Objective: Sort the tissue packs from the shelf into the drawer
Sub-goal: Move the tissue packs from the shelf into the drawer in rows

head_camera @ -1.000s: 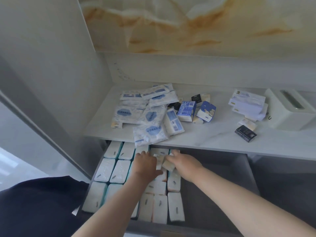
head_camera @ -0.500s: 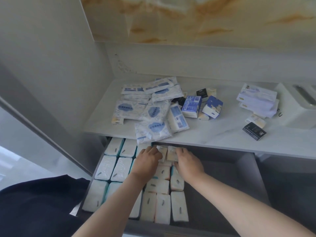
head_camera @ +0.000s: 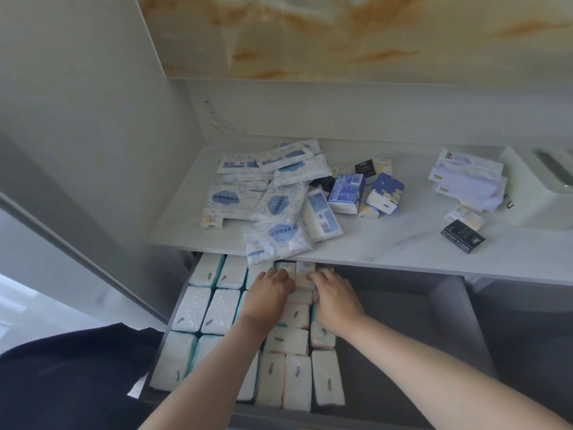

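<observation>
- Change: against a second ago, both hands have gone from mid-column to the rear of the drawer (head_camera: pixel 403 321). The two small packs (head_camera: pixel 305 274) carried between them now sit at the back row, just under the front lip of the shelf (head_camera: pixel 387 243).
- Meaning: in my judgement this placement is nearly done, extending the right-hand column of stowed packs (head_camera: pixel 297 383) rearward. Only release and withdrawal remain.
- Left hand (head_camera: pixel 269 293): fingers bent and pressed together, tips against the left pack of the pair.
- Right hand (head_camera: pixel 335 296): fingers bent and close together, tips on the near end of the cream lettered pack.
- Grip: both thumbs are hidden, so I cannot tell whether either hand pinches or merely pushes.
- Orientation: the pair lies flat, long axis running front to back, matching the column. Far ends point under the shelf; the lettered face is up.
- Outstanding: a heap of blue-printed packs (head_camera: pixel 276 240) lies on the shelf, the nearest overhanging the drawer. Much sorting remains.
</observation>
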`<state>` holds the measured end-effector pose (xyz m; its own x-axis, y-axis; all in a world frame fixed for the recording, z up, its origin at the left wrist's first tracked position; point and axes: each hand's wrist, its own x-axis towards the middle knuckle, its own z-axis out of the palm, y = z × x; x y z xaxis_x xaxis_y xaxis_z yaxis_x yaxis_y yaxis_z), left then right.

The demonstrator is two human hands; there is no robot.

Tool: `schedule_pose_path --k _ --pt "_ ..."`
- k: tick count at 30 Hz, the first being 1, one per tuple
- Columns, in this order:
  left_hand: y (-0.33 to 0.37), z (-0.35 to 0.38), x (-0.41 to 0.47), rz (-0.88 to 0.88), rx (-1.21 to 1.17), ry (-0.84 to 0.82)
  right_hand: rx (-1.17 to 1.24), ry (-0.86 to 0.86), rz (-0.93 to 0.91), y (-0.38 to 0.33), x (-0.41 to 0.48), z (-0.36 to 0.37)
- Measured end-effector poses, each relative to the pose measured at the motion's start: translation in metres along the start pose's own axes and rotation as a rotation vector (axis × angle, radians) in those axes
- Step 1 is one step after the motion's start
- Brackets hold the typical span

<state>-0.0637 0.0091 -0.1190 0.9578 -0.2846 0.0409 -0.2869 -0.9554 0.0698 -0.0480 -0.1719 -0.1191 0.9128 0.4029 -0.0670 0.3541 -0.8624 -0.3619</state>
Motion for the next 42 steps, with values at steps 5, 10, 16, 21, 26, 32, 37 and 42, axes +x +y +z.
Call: schedule_pose_path --k 5,10,16,21,26,32,37,42 --pt "0.003 -0.006 -0.001 -0.032 0.019 -0.093 -0.126 -0.146 -0.074 0.003 -0.003 -0.014" --pt "0.0 -0.027 -0.007 -0.036 -0.082 -0.115 -0.238 -0.035 -0.15 -0.006 -0.003 -0.034" --pt "-0.031 -0.095 0.001 -0.121 -0.18 -0.259 -0.019 0.236 -0.242 -0.054 0.022 -0.07" --pt "-0.084 -0.137 0.017 -0.237 -0.149 -0.133 0.013 0.224 -0.253 -0.094 0.069 -0.085" --pt "-0.126 -0.121 0.028 -0.504 -0.336 0.096 -0.121 0.115 -0.196 -0.121 0.115 -0.093" --pt "-0.127 -0.094 0.05 -0.638 -0.394 0.117 -0.302 -0.263 -0.089 -0.118 0.142 -0.071" --pt "-0.149 -0.098 0.057 -0.728 -0.413 0.146 -0.342 -0.196 -0.144 -0.106 0.157 -0.055" --pt "-0.159 -0.119 0.054 -0.891 -0.535 0.23 -0.299 -0.241 -0.139 -0.11 0.171 -0.054"
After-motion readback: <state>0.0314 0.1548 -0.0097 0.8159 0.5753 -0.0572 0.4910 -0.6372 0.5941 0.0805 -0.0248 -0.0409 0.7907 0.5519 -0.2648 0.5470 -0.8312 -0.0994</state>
